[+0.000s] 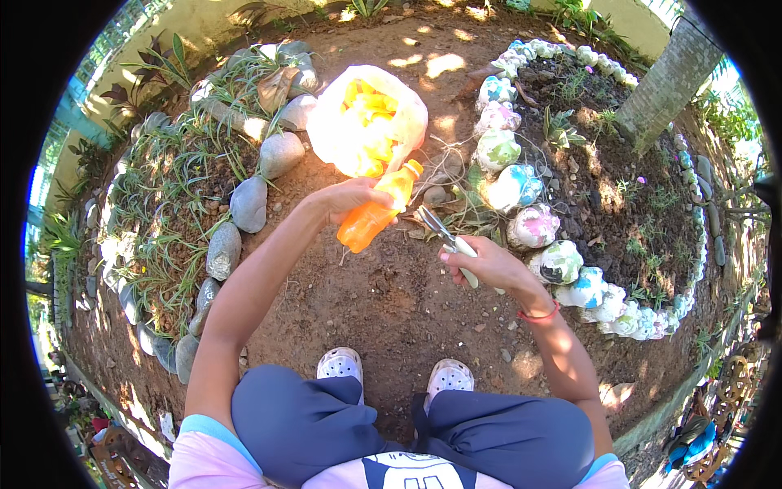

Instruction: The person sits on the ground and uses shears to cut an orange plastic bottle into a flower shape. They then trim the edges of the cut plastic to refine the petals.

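Note:
My left hand (360, 200) grips an orange plastic bottle (377, 211) around its body, with the capped neck tilted up to the right. Pale-handled scissors or snips (449, 238) are in my right hand (489, 263), their metal blades pointing up and left towards the bottle without touching it. Just beyond my left hand, a translucent plastic bag (406, 116) stands on the soil with its mouth spread. Several orange and yellow pieces, some bottle-like, lie inside; bright sunlight washes out their detail.
Grey stones (249, 205) border a planted bed at left. Painted white, blue, pink and green lumps (533, 225) edge the bed at right, where a tree trunk (669, 82) rises. Dry stems (452, 177) lie beyond the blades. My clogs (450, 376) rest on bare soil.

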A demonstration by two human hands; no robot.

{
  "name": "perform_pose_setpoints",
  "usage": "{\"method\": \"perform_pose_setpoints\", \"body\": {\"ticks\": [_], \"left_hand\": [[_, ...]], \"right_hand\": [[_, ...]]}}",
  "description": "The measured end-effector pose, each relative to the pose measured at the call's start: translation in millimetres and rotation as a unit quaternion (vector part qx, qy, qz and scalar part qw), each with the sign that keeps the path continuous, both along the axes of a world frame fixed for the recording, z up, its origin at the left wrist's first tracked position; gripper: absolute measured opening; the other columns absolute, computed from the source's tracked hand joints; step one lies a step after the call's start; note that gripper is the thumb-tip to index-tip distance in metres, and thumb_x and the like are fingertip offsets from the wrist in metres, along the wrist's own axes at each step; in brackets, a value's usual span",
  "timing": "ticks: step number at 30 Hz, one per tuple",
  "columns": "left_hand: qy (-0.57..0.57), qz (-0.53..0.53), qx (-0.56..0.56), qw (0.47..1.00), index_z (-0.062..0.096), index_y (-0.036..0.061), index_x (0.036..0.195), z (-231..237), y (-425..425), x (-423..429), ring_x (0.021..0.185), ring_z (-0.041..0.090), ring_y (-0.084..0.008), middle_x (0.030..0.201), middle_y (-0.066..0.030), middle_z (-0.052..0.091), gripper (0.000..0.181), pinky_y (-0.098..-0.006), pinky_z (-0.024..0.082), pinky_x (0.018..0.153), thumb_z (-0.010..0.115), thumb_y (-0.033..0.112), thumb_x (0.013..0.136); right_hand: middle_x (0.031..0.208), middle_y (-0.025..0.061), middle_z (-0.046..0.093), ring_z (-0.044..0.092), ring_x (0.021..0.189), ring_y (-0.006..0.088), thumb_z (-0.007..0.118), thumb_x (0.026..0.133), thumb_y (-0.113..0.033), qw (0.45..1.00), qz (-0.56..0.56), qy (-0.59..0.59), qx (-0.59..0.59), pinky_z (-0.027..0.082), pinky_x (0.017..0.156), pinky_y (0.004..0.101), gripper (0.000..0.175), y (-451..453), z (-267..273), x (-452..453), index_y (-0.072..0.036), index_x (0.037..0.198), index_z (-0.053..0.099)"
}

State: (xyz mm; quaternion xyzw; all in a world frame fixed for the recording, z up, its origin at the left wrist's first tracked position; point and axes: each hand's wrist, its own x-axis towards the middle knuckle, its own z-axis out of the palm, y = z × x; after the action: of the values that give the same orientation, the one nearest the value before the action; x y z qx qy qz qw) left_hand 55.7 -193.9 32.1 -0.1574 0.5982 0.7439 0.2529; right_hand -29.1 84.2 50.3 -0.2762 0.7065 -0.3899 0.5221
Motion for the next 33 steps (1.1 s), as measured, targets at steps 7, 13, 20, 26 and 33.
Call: {"method": "perform_pose_setpoints", "body": {"ticks": [7,13,20,26,33], "left_hand": [[0.014,-0.029,0.022,0.999,0.052,0.0020,0.118,-4,1,1,0.088,0.061,-0.0153,0.100,-0.0057,0.058,0.049,-0.0296,0.051,0.078,0.071,0.021,0.077],[0.021,-0.031,-0.008,0.999,0.057,0.0010,0.100,-8,6,-2,0.079,0.064,-0.0149,0.088,-0.0076,0.064,0.037,-0.0282,0.054,0.071,0.074,0.018,0.073],[0.011,-0.053,-0.011,0.998,0.058,0.0026,0.099,-5,8,-2,0.075,0.064,-0.0142,0.085,-0.0068,0.065,0.034,-0.0285,0.053,0.069,0.074,0.018,0.073],[-0.046,-0.080,-0.001,0.996,0.057,0.0050,0.101,-4,13,-2,0.077,0.062,-0.0131,0.086,-0.0045,0.063,0.035,-0.0288,0.051,0.069,0.074,0.020,0.075],[-0.088,-0.067,0.128,0.986,0.057,0.0070,0.101,-20,12,3,0.075,0.062,-0.0134,0.087,-0.0051,0.063,0.034,-0.0288,0.052,0.067,0.074,0.022,0.076]], "right_hand": [[0.068,0.0026,0.058,0.058,0.060,0.0114,0.058,0.088,-0.036,0.997,0.028,0.068,0.020,0.046,0.056,0.0276,0.034,-10,7,3,-0.003,0.089,0.058],[0.067,0.0058,0.059,0.059,0.060,0.0139,0.057,0.087,-0.038,0.990,0.048,0.124,0.047,0.047,0.058,0.0309,0.037,-12,12,4,-0.001,0.093,0.059],[0.066,0.0092,0.060,0.060,0.062,0.0185,0.057,0.087,-0.039,0.985,0.051,0.158,0.055,0.047,0.061,0.0344,0.040,-13,15,5,0.000,0.095,0.060],[0.066,0.0116,0.060,0.059,0.064,0.0214,0.057,0.087,-0.038,0.974,0.063,0.208,0.062,0.047,0.062,0.0367,0.039,-13,20,8,0.000,0.091,0.061],[0.064,0.0071,0.058,0.060,0.063,0.0160,0.057,0.089,-0.038,0.989,0.066,0.122,0.055,0.046,0.058,0.0314,0.036,-10,22,8,-0.002,0.087,0.059]]}}
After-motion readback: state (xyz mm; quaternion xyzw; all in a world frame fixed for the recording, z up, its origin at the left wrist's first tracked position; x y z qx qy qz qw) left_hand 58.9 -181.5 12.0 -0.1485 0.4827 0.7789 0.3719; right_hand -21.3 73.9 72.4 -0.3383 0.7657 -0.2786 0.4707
